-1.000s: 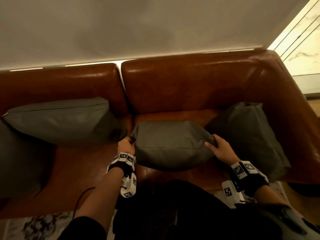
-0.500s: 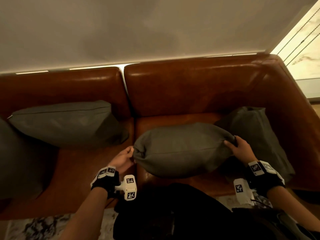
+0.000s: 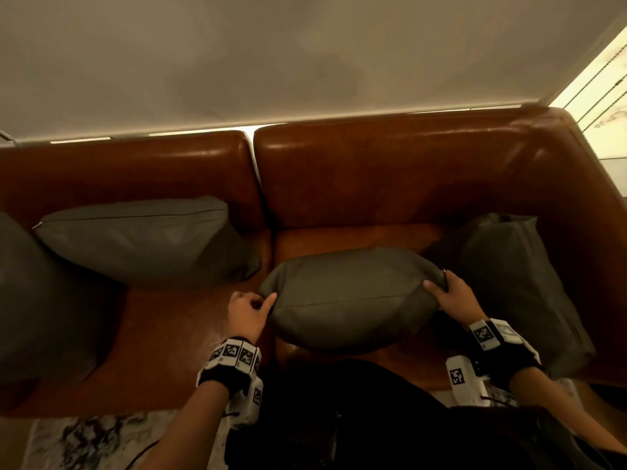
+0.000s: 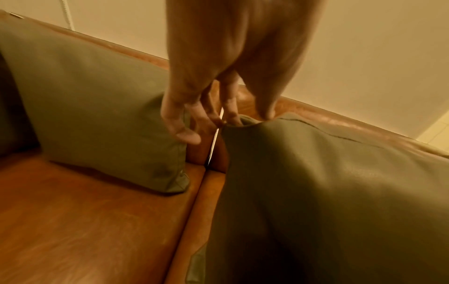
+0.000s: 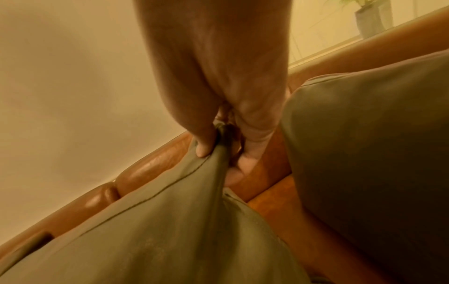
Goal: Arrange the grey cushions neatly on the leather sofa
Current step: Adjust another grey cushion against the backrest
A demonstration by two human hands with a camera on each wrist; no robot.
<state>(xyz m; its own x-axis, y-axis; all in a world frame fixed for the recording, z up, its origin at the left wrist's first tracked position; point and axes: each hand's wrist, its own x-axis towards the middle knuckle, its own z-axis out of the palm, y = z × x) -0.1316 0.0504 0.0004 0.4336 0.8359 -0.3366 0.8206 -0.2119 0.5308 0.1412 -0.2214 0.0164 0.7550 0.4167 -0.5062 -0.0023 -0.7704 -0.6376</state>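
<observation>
Plump grey cushion (image 3: 349, 300) (smooth, seamed)

Grey cushions (image 3: 353, 300) on glossy reddish-brown leather sofa (image 3: 390, 174). Black-and-white square-code markers on wristbands (image 3: 234, 357), lower frame. Beige wall (image 3: 271, 56) above. Mottled black-and-white rug (image 3: 84, 439), bottom left.

Plain beige wall (image 3: 305, 56) behind, dim warm light. Bright strip of light (image 3: 258, 128) along the wall's bottom edge. Pale marble-veined panel with dark cords (image 3: 604, 96) at the top right corner. Black-and-white patterned rug (image 3: 84, 439) on the floor, bottom left. Grey vase with greenery (image 5: 371, 19), blurred.
</observation>
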